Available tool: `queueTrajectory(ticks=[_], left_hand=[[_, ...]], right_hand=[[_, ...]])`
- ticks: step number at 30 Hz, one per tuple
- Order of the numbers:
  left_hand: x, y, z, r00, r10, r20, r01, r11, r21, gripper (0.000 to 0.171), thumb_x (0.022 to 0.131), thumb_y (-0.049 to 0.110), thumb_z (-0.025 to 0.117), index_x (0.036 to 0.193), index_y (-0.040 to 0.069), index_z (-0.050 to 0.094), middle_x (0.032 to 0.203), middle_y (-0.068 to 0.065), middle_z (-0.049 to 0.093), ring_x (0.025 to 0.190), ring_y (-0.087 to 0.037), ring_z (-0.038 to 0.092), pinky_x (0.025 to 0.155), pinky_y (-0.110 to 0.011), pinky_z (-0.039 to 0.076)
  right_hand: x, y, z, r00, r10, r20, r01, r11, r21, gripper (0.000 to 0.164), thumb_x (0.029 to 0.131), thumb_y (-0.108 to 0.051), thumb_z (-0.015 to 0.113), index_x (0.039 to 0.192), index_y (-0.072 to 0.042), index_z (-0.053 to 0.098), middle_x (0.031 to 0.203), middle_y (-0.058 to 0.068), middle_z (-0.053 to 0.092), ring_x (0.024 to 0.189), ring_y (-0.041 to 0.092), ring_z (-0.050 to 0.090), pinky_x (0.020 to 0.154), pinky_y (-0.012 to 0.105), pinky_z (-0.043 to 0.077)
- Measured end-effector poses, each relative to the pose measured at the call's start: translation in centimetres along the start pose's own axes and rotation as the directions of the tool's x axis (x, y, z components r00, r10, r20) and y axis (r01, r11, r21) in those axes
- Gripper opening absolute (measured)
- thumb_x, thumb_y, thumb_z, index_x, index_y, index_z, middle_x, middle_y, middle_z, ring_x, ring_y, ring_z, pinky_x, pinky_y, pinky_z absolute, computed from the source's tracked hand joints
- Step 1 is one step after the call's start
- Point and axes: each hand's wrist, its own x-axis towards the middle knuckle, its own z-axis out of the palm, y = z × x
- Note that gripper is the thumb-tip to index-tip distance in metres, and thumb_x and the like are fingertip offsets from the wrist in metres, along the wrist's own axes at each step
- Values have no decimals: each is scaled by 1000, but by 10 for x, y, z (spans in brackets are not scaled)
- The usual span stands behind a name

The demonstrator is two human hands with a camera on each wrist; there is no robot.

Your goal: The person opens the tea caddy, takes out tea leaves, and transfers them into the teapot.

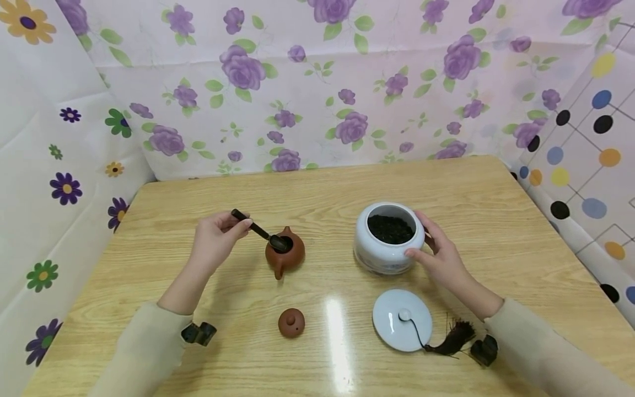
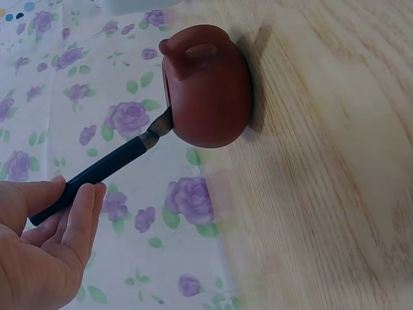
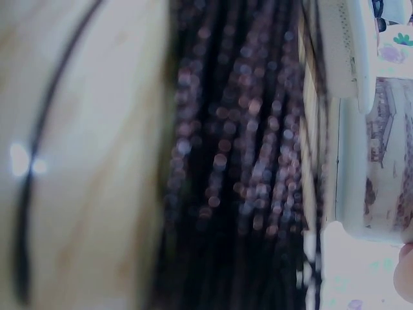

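Head view: the left hand [image 1: 218, 237] pinches the black-handled tea scoop [image 1: 260, 230], its bowl in the mouth of the brown clay teapot [image 1: 294, 256]; the right hand [image 1: 443, 258] grips the side of the white porcelain jar [image 1: 382, 264] of dark tea leaves [image 1: 389, 229]. 2 lids, the teapot lid [image 1: 291, 323] and the jar lid [image 1: 392, 325], lie on the wooden table [image 1: 317, 190]. Left wrist view: thumb and fingers hold the scoop's handle [image 2: 106, 166]. Right wrist view: a blurred dark tassel [image 3: 239, 142] fills the middle, the jar at the edge

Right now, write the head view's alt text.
The left hand holds a dark scoop at an open brown teapot; the right hand grips a white jar with dark contents. A brown lid and a white lid lie on the table.
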Motion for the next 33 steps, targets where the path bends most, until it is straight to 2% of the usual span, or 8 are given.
queueTrajectory(ticks=[10, 16, 23, 27, 30, 33], left_hand=[[0, 1, -2, 1000, -24, -2, 24, 1000, -18, 33, 95, 16, 60, 115, -9, 62, 111, -29, 63, 78, 8, 63, 80, -19, 56], [1, -1, -3, 998, -54, -14, 53, 993, -104, 34, 95, 13, 59, 118, -12, 59, 115, -31, 60, 83, 3, 65, 82, -18, 55], [2, -5, -7, 993, -112, -21, 107, 979, -176, 38, 96, 14, 57, 123, -13, 55, 119, -28, 57, 84, 4, 65, 84, -18, 54], [2, -8, -11, 991, -135, -13, 128, 966, -226, 39, 96, 13, 57, 125, -13, 53, 104, -9, 65, 85, 3, 66, 84, -18, 54], [2, -12, -15, 989, -144, -12, 136, 955, -265, 39, 95, 14, 58, 124, -13, 53, 91, 9, 65, 84, 1, 67, 83, -17, 55], [2, -17, -17, 989, -146, -16, 134, 942, -307, 39, 94, 14, 60, 122, -13, 54, 87, 12, 66, 83, 0, 67, 82, -17, 55]], right_hand=[[1, 0, 0, 1000, 2, 4, -2, 1000, 12, 75, 82, 9, 67, 146, 5, 28, 146, 27, 33, 125, -5, 37, 103, 5, 33], [0, 2, 1, 1000, -5, 0, 5, 1000, 21, 76, 81, 11, 67, 147, 2, 29, 146, 28, 32, 125, -5, 37, 103, 5, 34], [0, 1, 0, 1000, -4, -1, 4, 1000, 2, 76, 80, 10, 68, 145, 8, 29, 145, 28, 34, 125, -5, 37, 103, 4, 33], [0, 1, 0, 1000, 0, -1, 0, 1000, -5, 76, 80, 9, 68, 145, 7, 29, 145, 27, 34, 125, -6, 37, 103, 4, 32], [0, 1, 0, 1000, 2, 2, -2, 1000, -10, 76, 81, 9, 68, 146, 5, 29, 146, 26, 34, 125, -6, 36, 103, 4, 32], [0, 0, 0, 1000, 2, 5, -2, 1000, -9, 76, 81, 9, 68, 146, 4, 29, 146, 26, 34, 125, -6, 36, 103, 4, 32]])
